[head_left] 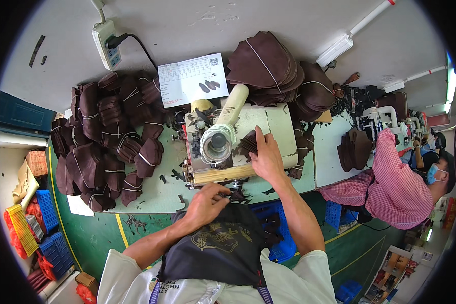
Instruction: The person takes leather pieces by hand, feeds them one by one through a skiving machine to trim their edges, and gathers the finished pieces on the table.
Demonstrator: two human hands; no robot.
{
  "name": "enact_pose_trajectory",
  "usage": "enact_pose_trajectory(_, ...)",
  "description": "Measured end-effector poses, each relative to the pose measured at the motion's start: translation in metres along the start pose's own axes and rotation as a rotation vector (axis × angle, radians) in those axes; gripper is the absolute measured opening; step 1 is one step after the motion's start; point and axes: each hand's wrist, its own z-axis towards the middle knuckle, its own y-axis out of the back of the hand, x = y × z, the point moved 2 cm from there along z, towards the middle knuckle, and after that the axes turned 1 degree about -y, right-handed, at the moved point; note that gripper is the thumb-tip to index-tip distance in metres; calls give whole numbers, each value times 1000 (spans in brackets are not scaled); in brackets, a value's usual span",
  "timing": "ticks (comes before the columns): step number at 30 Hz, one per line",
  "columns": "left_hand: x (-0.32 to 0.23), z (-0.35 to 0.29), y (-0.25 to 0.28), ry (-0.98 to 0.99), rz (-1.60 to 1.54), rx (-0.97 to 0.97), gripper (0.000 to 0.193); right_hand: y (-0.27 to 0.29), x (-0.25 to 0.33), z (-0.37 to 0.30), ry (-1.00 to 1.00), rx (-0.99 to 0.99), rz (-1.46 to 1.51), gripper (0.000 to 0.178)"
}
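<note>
A cream-coloured leather-working machine with a thick upright arm stands on the pale table in front of me. On its flat bed lies a small stack of dark brown leather pieces. My right hand grips the right side of this stack, fingers and thumb around its edge. Lower down, my left hand is held near the table's front edge, below the machine's wooden strip. Its fingers are curled together beside dark leather scraps; whatever lies between them is too small to tell.
Tied bundles of brown leather pieces crowd the table's left. Larger stacks stand behind the machine. A printed sheet leans there too. Under the table edge is a blue crate. To the right, a person in a pink checked garment sits at another machine.
</note>
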Motion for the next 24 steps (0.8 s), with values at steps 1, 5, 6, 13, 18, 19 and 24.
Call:
enact_pose_trajectory(1,-2,2,-6,71,-51,74,25,-2,-4,-1,-2,-2,-3,81)
enact_pose_trajectory(5,-7,13,-18,216,-303,228,33,-7,-25,-23,-152,-42,624,82)
enact_pose_trajectory(6,-7,14,-20,248,-476,241,38,-10,-26,-33,-159,-67,848,83)
enact_pose_trajectory(13,4,-1,-30,371,-1124,239,42,-50,67,-120,68,-106,689,88)
enact_pose_trajectory(18,39,-60,2,485,-1202,-80,52,-97,109,-146,195,241,560,114)
enact_pose_trajectory(19,42,-72,13,482,-1217,-168,52,-102,118,-146,262,311,593,107)
enact_pose_trajectory(24,91,-137,60,401,-1322,-569,28,-108,155,-123,364,198,652,37)
